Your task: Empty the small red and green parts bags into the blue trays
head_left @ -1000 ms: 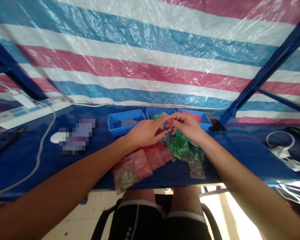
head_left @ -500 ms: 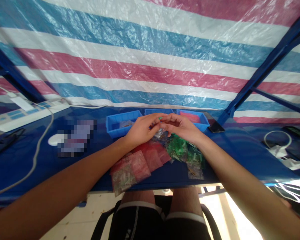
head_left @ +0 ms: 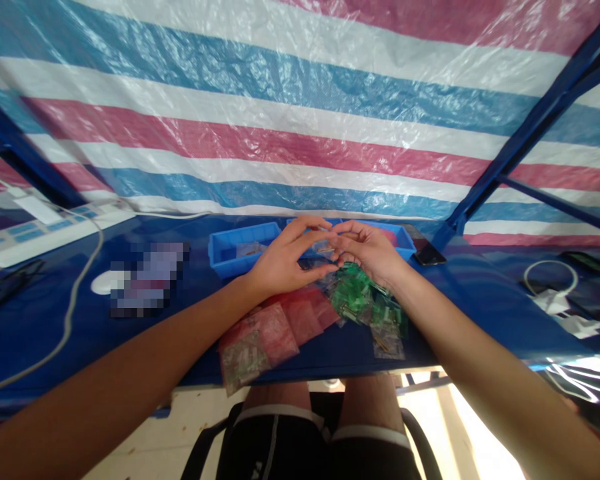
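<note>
My left hand is over the table with its fingers and thumb spread in a C shape, the fingertips close to my right hand. My right hand has its fingers pinched together; what they hold, if anything, is too small to make out. Between the hands shows a piece of clear plastic; whether it is held or lies behind them I cannot tell. Below the right hand lies a heap of small green packets. Red plastic bags lie below the left hand, and a clear packet is near the front edge.
Behind the hands stand blue trays: a left tray with a clear packet, a middle one partly hidden, and a right tray with red content. A phone, a pale cable and a white charger lie on the blue table.
My left hand's fingers have spread, with the thumb dropping away from the index finger. The small green bit seen between the fingertips is out of sight.
</note>
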The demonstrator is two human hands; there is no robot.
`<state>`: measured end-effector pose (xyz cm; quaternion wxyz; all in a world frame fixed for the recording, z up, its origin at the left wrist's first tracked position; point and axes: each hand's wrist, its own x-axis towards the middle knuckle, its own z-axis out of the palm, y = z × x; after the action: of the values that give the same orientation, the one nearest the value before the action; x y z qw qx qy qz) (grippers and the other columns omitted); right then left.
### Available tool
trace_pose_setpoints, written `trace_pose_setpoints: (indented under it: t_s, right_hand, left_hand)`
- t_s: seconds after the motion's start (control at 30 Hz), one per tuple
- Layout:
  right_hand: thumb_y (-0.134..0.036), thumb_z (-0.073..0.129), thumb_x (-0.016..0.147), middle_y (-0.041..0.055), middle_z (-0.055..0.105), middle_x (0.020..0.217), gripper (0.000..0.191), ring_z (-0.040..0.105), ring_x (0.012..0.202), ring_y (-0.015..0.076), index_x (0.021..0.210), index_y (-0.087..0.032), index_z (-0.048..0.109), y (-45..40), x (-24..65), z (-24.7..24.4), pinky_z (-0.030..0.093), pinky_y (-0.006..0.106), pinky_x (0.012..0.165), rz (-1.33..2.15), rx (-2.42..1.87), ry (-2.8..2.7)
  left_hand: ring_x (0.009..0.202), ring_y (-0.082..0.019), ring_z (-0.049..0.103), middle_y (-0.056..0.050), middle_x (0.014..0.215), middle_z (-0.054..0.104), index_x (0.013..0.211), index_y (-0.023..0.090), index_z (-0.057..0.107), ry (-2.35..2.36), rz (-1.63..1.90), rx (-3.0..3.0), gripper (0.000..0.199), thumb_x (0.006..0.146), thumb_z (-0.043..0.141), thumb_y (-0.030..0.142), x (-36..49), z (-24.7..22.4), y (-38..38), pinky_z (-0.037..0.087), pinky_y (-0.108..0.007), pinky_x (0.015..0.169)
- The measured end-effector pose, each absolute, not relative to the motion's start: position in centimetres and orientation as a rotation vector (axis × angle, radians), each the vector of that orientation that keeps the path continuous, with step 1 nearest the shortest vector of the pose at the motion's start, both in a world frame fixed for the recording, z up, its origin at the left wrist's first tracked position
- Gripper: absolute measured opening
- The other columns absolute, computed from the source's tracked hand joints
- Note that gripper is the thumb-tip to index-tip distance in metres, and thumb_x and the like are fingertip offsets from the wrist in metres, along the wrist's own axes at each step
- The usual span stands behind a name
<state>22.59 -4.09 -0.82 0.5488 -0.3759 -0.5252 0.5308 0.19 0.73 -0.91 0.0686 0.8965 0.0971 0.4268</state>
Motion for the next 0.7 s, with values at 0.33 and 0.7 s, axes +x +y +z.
trace_pose_setpoints:
  t_s: [0.33,0.7]
  right_hand:
    - [-0.045,0.100,0.073,0.0042,0.081,0.087,0.041,0.075,0.072,0.0155,0.099,-0.020,0.080,-4.14,22.51,-0.92,0.060,0.022,0.058,1.315,-0.940,-1.157]
    - [-0.054,0.095,0.077,0.0015,0.075,0.084,0.040,0.066,0.069,0.0147,0.097,-0.022,0.082,-4.58,22.02,-0.48,0.054,0.025,0.057,1.144,-0.911,-1.383]
  left_hand:
    - [0.118,-0.023,0.070,-0.012,0.123,0.074,0.120,0.022,0.077,0.245,1.380,2.722,0.018,0.103,0.071,0.023,-0.04,-0.89,0.98,0.058,-0.041,0.106]
    - [0.079,-0.015,0.075,-0.005,0.098,0.081,0.116,0.019,0.077,0.591,1.375,2.464,0.022,0.105,0.071,0.036,-0.07,-0.84,0.58,0.060,-0.025,0.075]
